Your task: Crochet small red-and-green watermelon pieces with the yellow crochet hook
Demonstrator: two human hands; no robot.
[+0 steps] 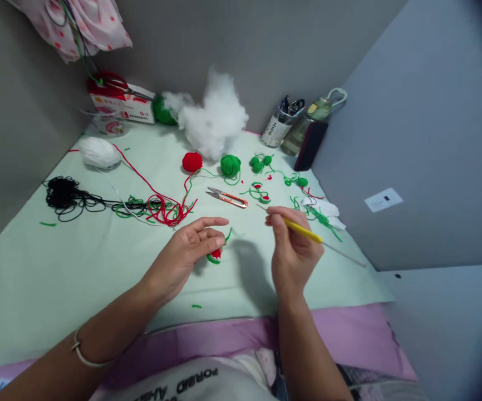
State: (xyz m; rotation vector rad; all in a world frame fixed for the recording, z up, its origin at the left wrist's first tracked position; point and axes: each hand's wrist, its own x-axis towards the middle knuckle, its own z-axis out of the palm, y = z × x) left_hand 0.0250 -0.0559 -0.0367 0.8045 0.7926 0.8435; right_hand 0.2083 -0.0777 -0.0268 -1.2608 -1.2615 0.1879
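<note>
Between the thumb and fingers of my left hand is a small red and green crochet piece with a white stripe. A short green yarn tail sticks up from it beside my thumb. My right hand grips a crochet hook by its yellow handle. The hook's thin metal tip points left toward my left hand, apart from the piece, and its long shaft slants down to the right. Beyond both hands lie orange thread snips and small red and green crochet pieces.
Red and green yarn balls sit before white stuffing. Tangled black yarn, loose red yarn and a white yarn ball lie left. A pen cup, bottle and phone stand back right.
</note>
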